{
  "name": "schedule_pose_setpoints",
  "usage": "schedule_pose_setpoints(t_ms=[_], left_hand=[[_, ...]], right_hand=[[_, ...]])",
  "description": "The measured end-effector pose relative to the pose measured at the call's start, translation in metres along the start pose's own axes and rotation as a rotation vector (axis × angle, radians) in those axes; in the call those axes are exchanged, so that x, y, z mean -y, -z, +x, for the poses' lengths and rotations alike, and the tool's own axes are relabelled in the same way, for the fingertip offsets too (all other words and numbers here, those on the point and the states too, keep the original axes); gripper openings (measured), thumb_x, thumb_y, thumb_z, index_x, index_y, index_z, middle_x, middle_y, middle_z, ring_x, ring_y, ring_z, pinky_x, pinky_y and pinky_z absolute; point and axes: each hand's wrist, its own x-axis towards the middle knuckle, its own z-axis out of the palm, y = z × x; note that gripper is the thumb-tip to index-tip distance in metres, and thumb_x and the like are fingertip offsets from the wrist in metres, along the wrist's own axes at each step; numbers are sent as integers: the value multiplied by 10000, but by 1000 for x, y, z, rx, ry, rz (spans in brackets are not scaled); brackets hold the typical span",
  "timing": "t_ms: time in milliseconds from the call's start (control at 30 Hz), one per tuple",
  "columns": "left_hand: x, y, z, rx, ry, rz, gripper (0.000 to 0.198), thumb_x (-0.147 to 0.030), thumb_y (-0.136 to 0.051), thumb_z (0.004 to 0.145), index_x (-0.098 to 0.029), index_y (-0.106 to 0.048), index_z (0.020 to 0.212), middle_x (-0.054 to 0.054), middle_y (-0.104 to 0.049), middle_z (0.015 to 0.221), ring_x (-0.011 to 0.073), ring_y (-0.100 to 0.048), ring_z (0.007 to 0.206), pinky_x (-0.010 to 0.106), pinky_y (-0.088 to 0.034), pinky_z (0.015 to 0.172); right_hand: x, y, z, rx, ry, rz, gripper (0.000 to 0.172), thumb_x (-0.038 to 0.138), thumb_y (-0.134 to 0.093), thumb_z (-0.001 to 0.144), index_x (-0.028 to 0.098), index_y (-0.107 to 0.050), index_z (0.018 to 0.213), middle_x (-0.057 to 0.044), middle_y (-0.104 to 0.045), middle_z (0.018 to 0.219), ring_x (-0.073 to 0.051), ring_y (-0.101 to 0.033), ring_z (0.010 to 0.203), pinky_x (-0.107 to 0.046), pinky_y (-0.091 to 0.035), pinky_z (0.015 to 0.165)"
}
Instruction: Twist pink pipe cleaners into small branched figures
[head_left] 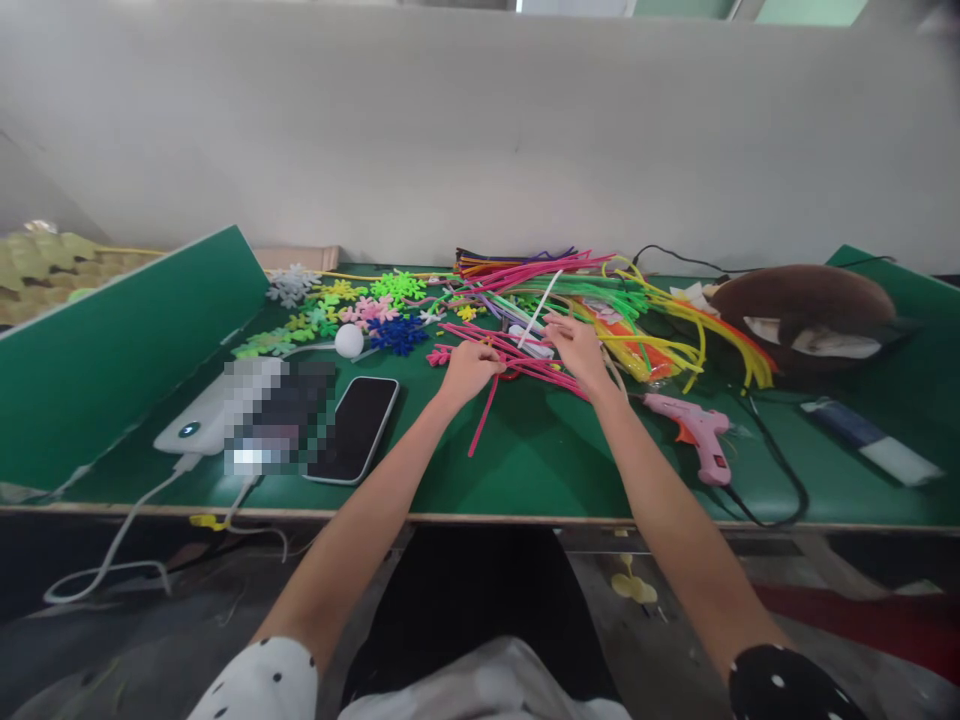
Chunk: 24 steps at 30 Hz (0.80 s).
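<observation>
At the frame's centre, the left hand (472,370) pinches a thin, fuzzy pink pipe-cleaner stem (483,418), apparently shaping it, which calls for steady fingertips. Just right, the right hand (577,350) curls beside a straight white fuzzy stem (546,298); overlap hides its fingertips, so I cannot tell its grip.

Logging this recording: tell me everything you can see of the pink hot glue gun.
The hot glue gun has a pink, plastic-looking body, an orange trigger and a dark switch with red on it low on the handle. It lies on its side on the green tabletop, unheld, nozzle pointing left toward the right forearm, handle toward the near edge. A black cord leaves the handle's end and curves right. Whether it is hot cannot be told.
</observation>
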Motion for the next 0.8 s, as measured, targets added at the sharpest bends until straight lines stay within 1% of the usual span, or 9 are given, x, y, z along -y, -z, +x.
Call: schedule_pose_setpoints(t_ms=[67, 133, 200, 367, 467, 567, 633, 733, 800], left_hand=[[-2, -1, -1, 8, -6, 7, 159, -207, -595, 615, -144, -577, 470, -31, -455, 445, 112, -444, 548, 251, -312, 558], [-3, -2, -1, 14, -12, 11, 156, -198, -594, 619, -143, -584, 473, -32, -470, 447, 110, -448, 541, 250, -317, 562], [-4, -2, -2, 21, -18, 17, 141, -182, -598, 619, -139, -598, 485, -30, -498, 462, 108, -455, 539, 250, -322, 566], [-5, -3, -2, 33, -37, 48, 120, -166, -610, 625, -135, -619, 510, -32, -517, 471, 107, -460, 533, 247, -324, 561], [-6, -3, -3, 41, -57, 76, 132, -166, -604, 639, -137, -619, 511, -29, -525, 475, 110, -474, 541, 250, -331, 572], [-7, -3, -5, 44, -59, 85, 135, -172, -595, 657, -137, -626, 531, -16, -561, 511, 119, -501, 569, 254, -343, 590], [-7, -3, -5, 40, -63, 84, 129, -165, -588, 663, -136, -628, 544, -12, -572, 527, 120, -506, 575, 253, -346, 594], [-8, -4, -5, 33, -89, 115, 146, -150, -589, 660, -135, -609, 516, -25, -523, 482, 108, -466, 533, 252, -325, 574], [-8, -5, -5, 32, -100, 133, 152, -153, -599, 658, -135, -604, 508, -29, -505, 466, 106, -450, 522, 251, -314, 563]], right_hand=[[0, 0, -1, 70, 13, -5, 387, 283, -503, 806, 177, -580, 1170, -112, -639, 1114, -216, -638, 904, -375, -498, 807], [1, -2, -4, 207, 24, 12, 438, 270, -490, 822, 187, -513, 1251, -108, -647, 1093, -207, -629, 930, -377, -488, 828], [2, -5, -5, 261, 29, 67, 451, 257, -452, 847, 176, -470, 1290, -112, -643, 1094, -196, -608, 995, -367, -471, 866], [-1, -15, -4, 253, 58, 109, 435, 167, -441, 823, 179, -507, 1253, -120, -558, 1247, -190, -514, 1171, -358, -416, 950], [-3, -21, -3, 305, 84, 110, 426, 177, -440, 829, 187, -517, 1247, -108, -561, 1252, -189, -524, 1156, -371, -412, 959], [1, -24, -3, 322, 46, 93, 406, 175, -443, 826, 168, -542, 1220, -114, -563, 1257, -189, -539, 1132, -385, -402, 978], [6, -25, -2, 331, 18, 102, 392, 157, -435, 821, 160, -565, 1191, -113, -554, 1273, -190, -519, 1164, -391, -381, 1002], [15, -25, 3, 351, -1, 183, 450, 135, -420, 820, 170, -504, 1261, -113, -525, 1309, -185, -489, 1207, -383, -390, 998], [19, -27, 11, 360, -4, 162, 475, 117, -423, 812, 150, -481, 1282, -128, -509, 1321, -181, -485, 1213, -369, -379, 1010]])
